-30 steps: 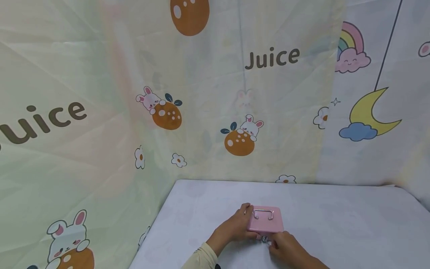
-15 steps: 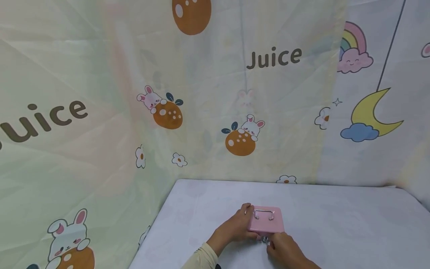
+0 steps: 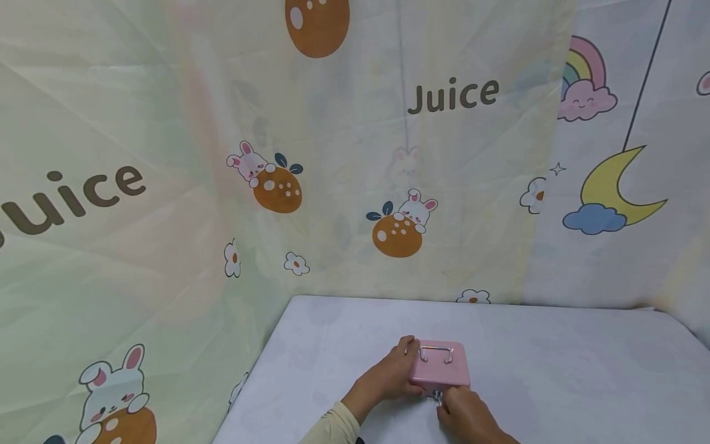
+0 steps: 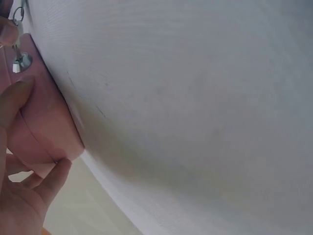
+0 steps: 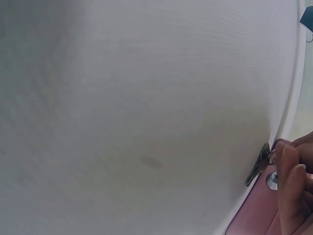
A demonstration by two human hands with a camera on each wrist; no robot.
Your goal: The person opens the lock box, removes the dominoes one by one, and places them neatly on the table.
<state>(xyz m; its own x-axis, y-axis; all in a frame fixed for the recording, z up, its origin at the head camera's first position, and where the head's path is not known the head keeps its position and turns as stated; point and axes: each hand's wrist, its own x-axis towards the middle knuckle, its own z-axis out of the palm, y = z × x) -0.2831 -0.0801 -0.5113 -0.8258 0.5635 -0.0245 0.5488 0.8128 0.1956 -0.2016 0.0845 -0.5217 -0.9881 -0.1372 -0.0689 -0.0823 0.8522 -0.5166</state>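
A small pink cash box with a wire handle on its lid stands closed on the table. My left hand grips its left side, thumb on the front and fingers round the far corner. At the front sits a round silver lock. My right hand is at the front right, pinching a key whose head is mostly hidden by the fingers; its shaft seems to run into the lock. A second key dangles from a ring beside these fingers.
White cloth covers the table. Printed fabric curtains with rabbits and oranges rise along its back and left edges.
My right hand has shifted a little left along the box front and its knuckles have turned slightly. My left hand and the box have stayed in place.
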